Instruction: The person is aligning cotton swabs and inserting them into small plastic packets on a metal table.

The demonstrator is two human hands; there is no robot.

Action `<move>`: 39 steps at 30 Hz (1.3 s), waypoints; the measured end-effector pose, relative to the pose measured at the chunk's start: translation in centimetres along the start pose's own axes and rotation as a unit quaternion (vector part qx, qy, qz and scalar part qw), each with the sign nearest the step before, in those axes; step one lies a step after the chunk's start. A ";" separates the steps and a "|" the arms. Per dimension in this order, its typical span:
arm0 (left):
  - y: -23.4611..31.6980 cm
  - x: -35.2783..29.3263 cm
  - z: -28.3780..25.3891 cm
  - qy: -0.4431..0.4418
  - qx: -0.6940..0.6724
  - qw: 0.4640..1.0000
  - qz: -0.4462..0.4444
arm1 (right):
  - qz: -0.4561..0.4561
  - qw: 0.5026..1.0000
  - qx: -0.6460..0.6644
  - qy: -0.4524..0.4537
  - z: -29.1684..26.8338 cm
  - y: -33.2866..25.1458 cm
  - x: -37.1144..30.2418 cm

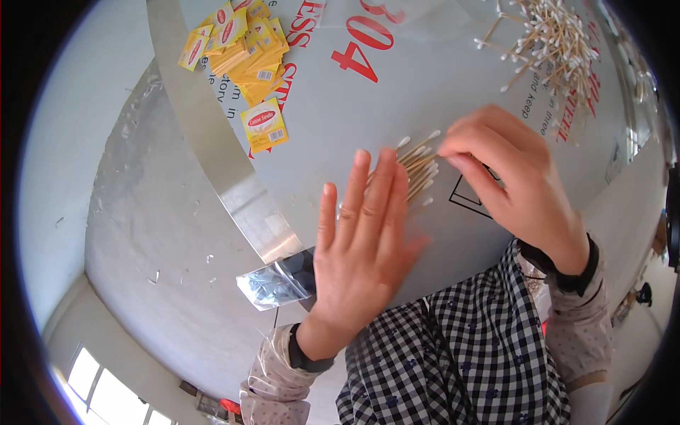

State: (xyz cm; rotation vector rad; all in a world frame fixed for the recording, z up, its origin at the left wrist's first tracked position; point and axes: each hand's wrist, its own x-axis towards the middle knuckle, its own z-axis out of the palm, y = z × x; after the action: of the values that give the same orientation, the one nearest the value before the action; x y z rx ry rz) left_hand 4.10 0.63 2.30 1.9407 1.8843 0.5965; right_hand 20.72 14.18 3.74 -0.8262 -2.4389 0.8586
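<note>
A small bundle of cotton swabs [422,172] with wooden sticks and white tips lies on the grey table sheet. My left hand [358,237] is flat with its fingers stretched out, over the left ends of these swabs and hiding part of them. To the right of the bundle is my right hand [513,173], thumb and forefinger pinched together close to the swab tips. What that pinch holds, if anything, cannot be made out.
A loose heap of cotton swabs [556,49] spreads at the far right. Yellow printed cards [248,53] are piled far left, with a single yellow card [264,125] nearer. By the table's metal edge [248,205] hangs a clear plastic bag [271,286].
</note>
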 end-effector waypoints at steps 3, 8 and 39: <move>0.4 -1.4 1.8 -0.060 0.067 0.996 0.006 | -0.020 0.999 -0.043 -0.017 1.0 0.4 0.4; 0.5 -3.2 3.2 -0.069 0.165 0.984 0.001 | 0.056 0.998 -0.032 -0.028 2.0 -0.2 -0.9; 0.9 -4.7 3.6 -0.072 0.127 0.989 0.001 | -0.065 0.969 -0.122 -0.203 1.0 -1.0 1.0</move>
State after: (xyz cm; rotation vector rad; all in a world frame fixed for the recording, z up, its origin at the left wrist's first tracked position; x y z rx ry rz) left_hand 6.74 -4.01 -0.49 2.0773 1.9460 0.2171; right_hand 19.01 13.79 3.92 -0.6058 -2.9689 0.7451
